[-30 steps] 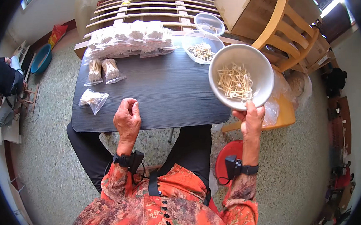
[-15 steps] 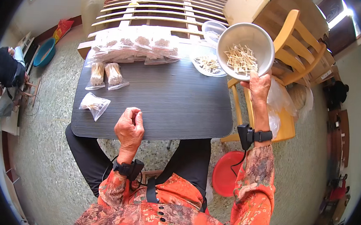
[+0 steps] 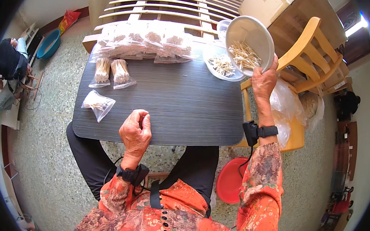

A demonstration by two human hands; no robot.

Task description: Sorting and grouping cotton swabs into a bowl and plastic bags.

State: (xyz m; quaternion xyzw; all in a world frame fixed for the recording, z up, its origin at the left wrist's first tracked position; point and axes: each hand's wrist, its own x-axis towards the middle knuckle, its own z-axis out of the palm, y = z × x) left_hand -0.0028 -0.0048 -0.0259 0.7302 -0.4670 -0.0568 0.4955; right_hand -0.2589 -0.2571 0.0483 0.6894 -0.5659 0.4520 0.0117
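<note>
Tilting a white bowl [image 3: 250,45] of sticks [image 3: 245,55] over the far-right clear dish [image 3: 222,66], right hand [image 3: 262,82] grips its rim; left hand [image 3: 136,131] rests fisted on the desk [image 3: 173,102].

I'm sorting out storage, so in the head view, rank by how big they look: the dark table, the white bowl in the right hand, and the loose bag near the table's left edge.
1. Dark table, by far the largest.
2. White bowl, raised toward the camera, so it may look oversized.
3. Loose bag, smallest.
</note>
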